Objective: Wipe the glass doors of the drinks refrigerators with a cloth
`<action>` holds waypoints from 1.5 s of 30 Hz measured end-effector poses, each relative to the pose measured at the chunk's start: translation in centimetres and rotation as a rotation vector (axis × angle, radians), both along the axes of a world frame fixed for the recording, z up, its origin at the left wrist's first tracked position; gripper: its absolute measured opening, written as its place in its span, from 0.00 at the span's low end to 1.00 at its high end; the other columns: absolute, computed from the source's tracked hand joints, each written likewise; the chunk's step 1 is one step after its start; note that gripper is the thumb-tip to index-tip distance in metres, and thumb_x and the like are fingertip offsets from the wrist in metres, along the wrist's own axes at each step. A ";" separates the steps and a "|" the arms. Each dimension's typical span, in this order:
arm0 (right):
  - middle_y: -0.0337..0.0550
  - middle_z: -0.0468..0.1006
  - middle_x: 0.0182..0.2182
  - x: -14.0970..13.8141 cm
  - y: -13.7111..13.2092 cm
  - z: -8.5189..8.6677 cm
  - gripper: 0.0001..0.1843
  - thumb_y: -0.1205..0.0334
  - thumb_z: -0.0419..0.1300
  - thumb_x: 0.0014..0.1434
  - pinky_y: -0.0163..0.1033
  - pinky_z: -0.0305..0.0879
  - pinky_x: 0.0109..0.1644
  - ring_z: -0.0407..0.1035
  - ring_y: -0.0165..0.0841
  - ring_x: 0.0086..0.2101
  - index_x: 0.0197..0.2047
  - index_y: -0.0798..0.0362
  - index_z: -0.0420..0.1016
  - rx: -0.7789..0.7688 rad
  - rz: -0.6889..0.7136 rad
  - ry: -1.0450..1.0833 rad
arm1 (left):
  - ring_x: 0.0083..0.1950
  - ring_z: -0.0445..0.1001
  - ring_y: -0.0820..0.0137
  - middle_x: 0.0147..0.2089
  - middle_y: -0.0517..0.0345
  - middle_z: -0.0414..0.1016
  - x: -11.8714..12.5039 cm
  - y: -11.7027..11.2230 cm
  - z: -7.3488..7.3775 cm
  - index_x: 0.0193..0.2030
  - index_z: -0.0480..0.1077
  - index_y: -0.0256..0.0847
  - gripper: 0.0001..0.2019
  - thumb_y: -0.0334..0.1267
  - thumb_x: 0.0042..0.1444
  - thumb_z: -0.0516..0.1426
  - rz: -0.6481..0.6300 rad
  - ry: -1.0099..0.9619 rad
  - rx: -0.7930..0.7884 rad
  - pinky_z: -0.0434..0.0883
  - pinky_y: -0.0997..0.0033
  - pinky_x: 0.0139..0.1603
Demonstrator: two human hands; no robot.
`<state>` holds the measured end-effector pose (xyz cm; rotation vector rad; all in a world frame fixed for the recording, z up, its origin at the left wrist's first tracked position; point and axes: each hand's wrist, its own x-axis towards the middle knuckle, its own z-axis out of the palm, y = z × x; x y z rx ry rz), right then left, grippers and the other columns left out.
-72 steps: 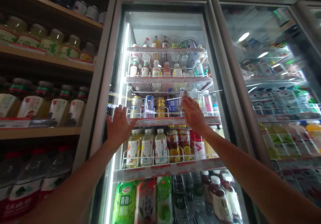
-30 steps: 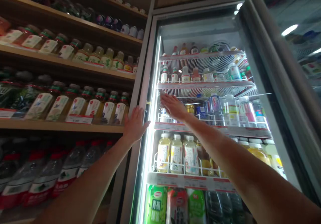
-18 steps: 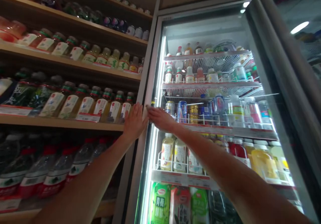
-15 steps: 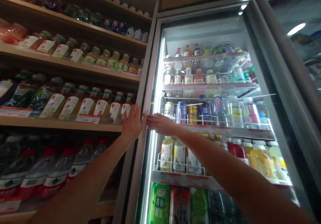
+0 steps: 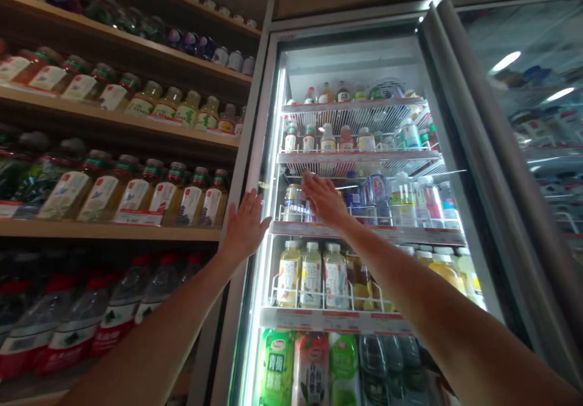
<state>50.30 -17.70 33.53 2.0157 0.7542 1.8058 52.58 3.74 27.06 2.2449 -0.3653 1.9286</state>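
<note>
My left hand [image 5: 246, 225] is raised against the metal frame [image 5: 256, 181] at the left side of a lit drinks fridge. Its fingers are stretched out and nothing is in it. In front of the can shelf, my right hand [image 5: 324, 198] is held up with its fingers extended, holding nothing. It covers part of a blue can [image 5: 308, 213]; a pale can [image 5: 293, 202] stands just to its left. Whether glass lies between this hand and the cans I cannot tell. Below it are bottles of pale yellow drink [image 5: 311, 275] behind a white wire rail [image 5: 319, 297].
Wooden shelves [image 5: 136, 231] on the left carry rows of bottled drinks [image 5: 166, 193] and red-capped bottles [image 5: 116, 315]. Thick metal door edges [image 5: 473, 151] rise at the right. Large green bottles [image 5: 276, 366] fill the fridge's lowest visible shelf.
My right hand has moved right, away from the left frame and from my left hand, to in front of the cans. My left hand stays at the frame. The view has shifted slightly right.
</note>
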 end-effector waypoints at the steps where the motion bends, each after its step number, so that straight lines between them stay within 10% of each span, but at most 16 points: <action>1: 0.46 0.58 0.61 -0.2 -0.6 0.5 0.24 0.67 0.48 0.59 0.56 0.45 0.63 0.47 0.41 0.62 0.59 0.52 0.61 0.105 0.003 -0.029 | 0.69 0.42 0.62 0.69 0.47 0.41 -0.1 -0.3 0.1 0.65 0.47 0.34 0.28 0.45 0.60 0.41 -0.004 0.004 0.006 0.46 0.48 0.65; 9: 0.40 0.58 0.62 -1.3 -4.3 -3.4 0.26 0.66 0.50 0.58 0.48 0.44 0.65 0.45 0.34 0.63 0.60 0.49 0.59 -0.328 -0.020 0.119 | 0.69 0.44 0.60 0.68 0.45 0.45 -0.7 -3.6 -0.1 0.65 0.48 0.35 0.28 0.47 0.60 0.41 -0.055 0.026 0.071 0.46 0.46 0.65; 15: 0.47 0.57 0.62 -3.1 -8.7 -0.3 0.25 0.67 0.46 0.59 0.55 0.47 0.63 0.46 0.40 0.62 0.60 0.54 0.61 0.181 -0.060 -0.073 | 0.69 0.42 0.60 0.69 0.46 0.42 -1.7 -6.4 0.4 0.65 0.47 0.33 0.28 0.46 0.60 0.41 -0.083 0.045 0.095 0.46 0.48 0.65; 21: 0.37 0.55 0.62 -4.4 -11.0 -4.3 0.25 0.65 0.48 0.59 0.49 0.44 0.65 0.43 0.34 0.63 0.60 0.48 0.59 -0.331 -0.114 0.156 | 0.69 0.43 0.60 0.69 0.47 0.44 -1.6 -9.5 0.0 0.65 0.48 0.34 0.28 0.47 0.60 0.42 -0.132 -0.002 0.142 0.47 0.49 0.65; 27: 0.45 0.58 0.61 -5.9 -14.9 -1.3 0.24 0.66 0.45 0.60 0.53 0.47 0.63 0.45 0.38 0.63 0.59 0.53 0.61 0.234 -0.104 -0.119 | 0.69 0.43 0.60 0.68 0.47 0.43 -2.1 -12.7 0.2 0.65 0.49 0.33 0.28 0.46 0.60 0.42 -0.145 -0.036 0.191 0.48 0.48 0.65; 33: 0.39 0.58 0.61 -5.9 -17.1 -6.5 0.23 0.64 0.46 0.60 0.48 0.49 0.64 0.44 0.34 0.63 0.59 0.49 0.61 -0.283 -0.131 -0.006 | 0.69 0.44 0.60 0.68 0.48 0.46 -2.0 -15.6 -0.3 0.64 0.50 0.34 0.28 0.45 0.59 0.45 -0.166 -0.121 0.237 0.48 0.49 0.65; 40: 0.51 0.60 0.60 -7.9 -24.7 -2.7 0.23 0.64 0.44 0.61 0.57 0.54 0.59 0.50 0.44 0.61 0.57 0.57 0.63 0.369 -0.141 -0.338 | 0.68 0.46 0.61 0.68 0.48 0.48 -1.6 -17.7 -0.3 0.64 0.51 0.35 0.28 0.46 0.59 0.45 -0.200 -0.167 0.266 0.47 0.49 0.66; 45: 0.47 0.60 0.60 -8.0 -24.9 -6.1 0.23 0.65 0.45 0.61 0.52 0.53 0.62 0.46 0.38 0.62 0.58 0.55 0.63 0.018 -0.138 -0.206 | 0.69 0.44 0.60 0.68 0.49 0.47 -1.1 -19.3 -1.1 0.65 0.48 0.37 0.29 0.45 0.59 0.46 -0.246 -0.206 0.214 0.46 0.48 0.66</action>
